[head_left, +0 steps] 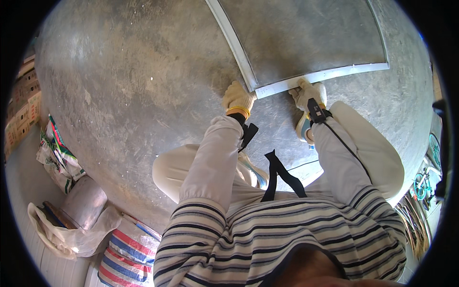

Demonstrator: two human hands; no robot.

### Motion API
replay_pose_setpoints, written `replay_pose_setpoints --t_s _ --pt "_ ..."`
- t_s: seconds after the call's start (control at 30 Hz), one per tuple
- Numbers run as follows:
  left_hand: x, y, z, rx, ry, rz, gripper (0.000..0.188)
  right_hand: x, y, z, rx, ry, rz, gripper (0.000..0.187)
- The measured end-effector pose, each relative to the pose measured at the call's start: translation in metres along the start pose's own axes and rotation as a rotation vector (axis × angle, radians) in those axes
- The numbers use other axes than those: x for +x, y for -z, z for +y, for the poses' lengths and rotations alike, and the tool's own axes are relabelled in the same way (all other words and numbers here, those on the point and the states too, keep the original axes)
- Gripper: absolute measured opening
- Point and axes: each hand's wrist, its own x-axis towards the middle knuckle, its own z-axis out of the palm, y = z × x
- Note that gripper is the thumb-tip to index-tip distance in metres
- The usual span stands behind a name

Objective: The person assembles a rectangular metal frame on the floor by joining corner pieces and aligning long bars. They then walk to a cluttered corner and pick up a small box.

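Observation:
A window screen (315, 40) with dark see-through mesh and a pale metal frame lies on the concrete floor in front of me. Its near rail (334, 74) runs up toward the right, and its left rail (232, 45) leads away from me. At the near left corner, my left hand (237, 99), in a cream knit glove, is closed with its fingers against the frame. Farther right, my gloved right hand (308, 94) grips the near rail, fingertips on its edge. The undersides of both hands are hidden. A small black device (316, 111) is strapped at my right wrist.
My shoes (302, 126) stand close behind the screen, beneath my bent knees. To the left are stacked cartons (24, 117), printed bags (60, 155), a metal cylinder (85, 203) in a pale sack, and a striped bag (126, 258). A small bicycle (421, 184) stands at the far right.

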Motion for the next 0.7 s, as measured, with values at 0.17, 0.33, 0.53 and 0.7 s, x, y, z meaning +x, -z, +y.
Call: replay_pose_setpoints --t_s 0.17,0.33,0.53,0.7 --pt "-0.010 -0.007 0.010 0.052 0.033 0.114 0.072 -0.002 -0.003 -0.001 0.194 -0.041 0.046 0.017" --pt "-0.012 -0.022 0.020 0.054 -0.068 0.153 0.070 -0.014 -0.015 -0.001 0.584 -0.117 0.054 0.020" --pt "0.000 -0.043 0.026 0.016 -0.036 0.236 0.062 -0.022 -0.026 -0.014 0.720 -0.285 -0.018 0.013" --pt "0.012 -0.055 0.032 -0.127 0.110 0.200 0.041 -0.031 -0.050 -0.010 0.712 -0.167 0.043 0.015"
